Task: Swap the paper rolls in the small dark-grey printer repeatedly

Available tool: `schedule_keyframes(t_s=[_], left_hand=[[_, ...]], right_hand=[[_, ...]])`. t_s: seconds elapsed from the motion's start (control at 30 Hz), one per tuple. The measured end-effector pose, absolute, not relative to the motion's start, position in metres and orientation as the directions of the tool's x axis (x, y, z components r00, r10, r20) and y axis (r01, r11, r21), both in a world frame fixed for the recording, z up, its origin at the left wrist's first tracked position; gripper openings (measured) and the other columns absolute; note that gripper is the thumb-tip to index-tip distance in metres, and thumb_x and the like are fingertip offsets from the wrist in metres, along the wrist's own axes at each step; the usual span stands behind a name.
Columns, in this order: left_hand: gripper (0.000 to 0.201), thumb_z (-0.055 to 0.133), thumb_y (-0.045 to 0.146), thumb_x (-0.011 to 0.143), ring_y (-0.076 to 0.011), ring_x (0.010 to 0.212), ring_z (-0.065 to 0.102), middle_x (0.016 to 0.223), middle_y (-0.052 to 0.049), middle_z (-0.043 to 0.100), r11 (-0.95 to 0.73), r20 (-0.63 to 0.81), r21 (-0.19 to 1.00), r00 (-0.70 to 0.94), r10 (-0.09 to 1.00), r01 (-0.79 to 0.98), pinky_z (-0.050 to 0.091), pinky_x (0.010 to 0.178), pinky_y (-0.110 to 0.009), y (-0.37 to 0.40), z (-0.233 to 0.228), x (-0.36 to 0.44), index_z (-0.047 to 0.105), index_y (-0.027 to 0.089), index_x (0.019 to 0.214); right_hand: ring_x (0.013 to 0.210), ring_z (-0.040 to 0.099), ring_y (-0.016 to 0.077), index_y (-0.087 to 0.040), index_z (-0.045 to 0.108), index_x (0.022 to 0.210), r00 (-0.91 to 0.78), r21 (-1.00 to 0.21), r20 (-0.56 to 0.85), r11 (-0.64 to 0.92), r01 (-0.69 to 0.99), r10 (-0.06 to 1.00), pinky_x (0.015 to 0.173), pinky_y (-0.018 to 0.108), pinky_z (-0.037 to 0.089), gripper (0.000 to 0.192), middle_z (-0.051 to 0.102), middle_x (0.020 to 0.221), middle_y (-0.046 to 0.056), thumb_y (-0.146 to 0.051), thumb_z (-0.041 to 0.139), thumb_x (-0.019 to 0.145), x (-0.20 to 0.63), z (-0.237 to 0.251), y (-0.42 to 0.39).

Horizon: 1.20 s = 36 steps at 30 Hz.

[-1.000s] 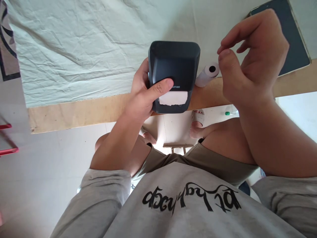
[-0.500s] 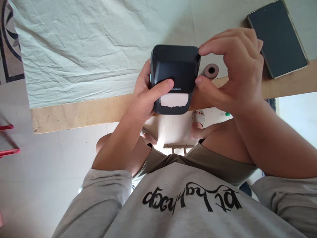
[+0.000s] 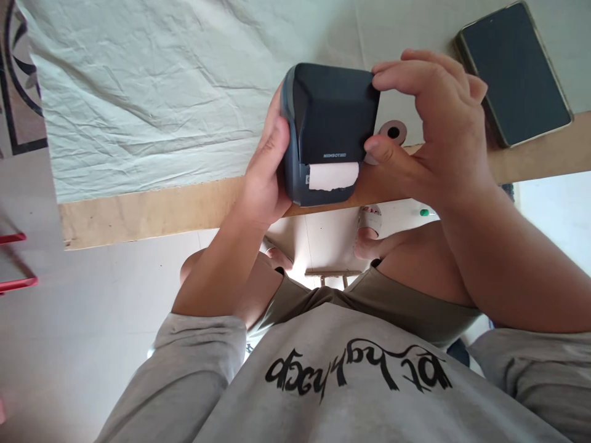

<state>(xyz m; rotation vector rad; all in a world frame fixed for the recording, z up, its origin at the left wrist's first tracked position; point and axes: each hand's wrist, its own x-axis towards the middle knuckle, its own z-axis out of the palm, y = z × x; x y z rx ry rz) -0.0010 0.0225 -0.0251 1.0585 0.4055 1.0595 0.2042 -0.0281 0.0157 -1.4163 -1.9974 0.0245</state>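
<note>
A dark label printer [image 3: 337, 114] is held up over the table's front edge, tilted to one side, with a white paper strip [image 3: 333, 176] sticking out of its slot. My left hand [image 3: 268, 166] grips it from the left, thumb along the side and the other fingers hidden behind. On the opposite side, my right hand [image 3: 438, 123] has forefinger and thumb at the printer's right edge, one near the top corner and one lower down. Partly behind the right thumb, a small paper roll [image 3: 393, 131] lies on the table.
A dark-screened phone [image 3: 517, 74] lies at the back right. Wrinkled pale green cloth [image 3: 161, 92] covers the table, whose bare wooden edge [image 3: 152, 212] runs along the front. A red frame [image 3: 18, 283] stands at far left. My legs and a stool [image 3: 332, 273] are below.
The printer has tilted and risen slightly, showing more of its left side. My left thumb has moved off its top face onto the side. My right fingers stay at its right edge.
</note>
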Motion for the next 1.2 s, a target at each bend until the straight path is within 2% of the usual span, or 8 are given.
schedule_keyframes(t_s=[0.2,0.37,0.5,0.67,0.87,1.0,1.13,1.2], left_hand=[[0.037,0.057,0.059,0.083,-0.0324,0.128,0.047,0.114,0.000,0.069,0.226,-0.022,0.845,0.391,0.920,-0.485,0.044,0.103,-0.048,0.011,-0.024,-0.002,0.066,0.032,0.106],[0.032,0.053,0.055,0.089,-0.0228,0.109,0.056,0.103,0.001,0.069,0.148,0.011,0.876,0.325,0.945,-0.458,0.045,0.101,-0.043,0.009,-0.021,-0.001,0.068,0.029,0.101],[0.045,0.056,0.070,0.081,-0.0213,0.096,0.056,0.092,0.001,0.067,0.148,0.005,0.886,0.328,0.945,-0.440,0.047,0.087,-0.040,0.014,-0.026,-0.003,0.067,0.031,0.099],[0.034,0.057,0.056,0.087,-0.0270,0.114,0.056,0.109,-0.002,0.070,0.263,-0.052,0.840,0.410,0.910,-0.475,0.048,0.095,-0.041,0.014,-0.020,-0.002,0.066,0.027,0.103],[0.035,0.048,0.050,0.093,-0.0281,0.116,0.060,0.114,-0.006,0.071,0.262,-0.002,0.819,0.453,0.891,-0.511,0.049,0.096,-0.046,0.009,-0.007,0.004,0.064,0.021,0.105],[0.030,0.062,0.047,0.085,-0.0271,0.108,0.060,0.110,-0.005,0.071,0.240,0.004,0.837,0.445,0.896,-0.492,0.049,0.093,-0.044,0.009,-0.009,0.002,0.064,0.024,0.104],[0.028,0.062,0.047,0.085,-0.0285,0.123,0.057,0.109,-0.001,0.070,0.259,-0.006,0.839,0.468,0.884,-0.478,0.048,0.101,-0.045,0.008,-0.008,0.002,0.064,0.028,0.104],[0.030,0.063,0.048,0.084,-0.0290,0.127,0.055,0.109,-0.001,0.071,0.259,-0.010,0.839,0.462,0.887,-0.479,0.048,0.104,-0.045,0.006,-0.006,0.003,0.063,0.027,0.105]], right_hand=[[0.140,0.045,0.0298,-0.029,0.042,0.135,-0.255,-0.363,0.398,0.407,0.838,0.881,0.101,0.050,0.036,0.056,0.058,0.136,0.007,-0.060,0.050,0.089,0.202,0.012,-0.027],[0.134,0.051,0.0320,-0.029,0.041,0.136,-0.282,-0.361,0.429,0.449,0.818,0.858,0.097,0.051,0.038,0.062,0.058,0.136,0.008,-0.062,0.054,0.085,0.205,0.011,-0.027],[0.130,0.054,0.0302,-0.028,0.044,0.135,-0.290,-0.368,0.413,0.449,0.814,0.863,0.098,0.051,0.038,0.063,0.058,0.135,0.009,-0.065,0.052,0.085,0.206,0.015,-0.028],[0.116,0.062,0.0297,-0.025,0.053,0.127,-0.241,-0.364,0.435,0.414,0.834,0.868,0.094,0.051,0.042,0.066,0.062,0.128,0.009,-0.071,0.054,0.080,0.204,0.020,-0.028],[0.085,0.060,0.0166,-0.023,0.064,0.107,-0.150,-0.450,0.616,0.502,0.739,0.773,0.083,0.037,0.049,0.041,0.062,0.088,0.003,-0.055,0.057,0.083,0.200,0.027,-0.025],[0.071,0.062,0.0059,-0.026,0.061,0.103,-0.024,-0.596,0.605,0.472,0.650,0.796,0.063,0.026,0.048,0.018,0.061,0.106,-0.002,-0.034,0.051,0.091,0.191,0.037,-0.031],[0.085,0.068,0.0078,-0.026,0.056,0.102,0.033,-0.643,0.565,0.415,0.644,0.824,0.069,0.026,0.051,0.012,0.059,0.108,-0.003,-0.027,0.047,0.093,0.187,0.043,-0.035],[0.082,0.066,0.0074,-0.024,0.056,0.098,0.021,-0.579,0.599,0.414,0.702,0.801,0.070,0.026,0.050,0.012,0.061,0.098,-0.003,-0.030,0.046,0.093,0.188,0.042,-0.032]])
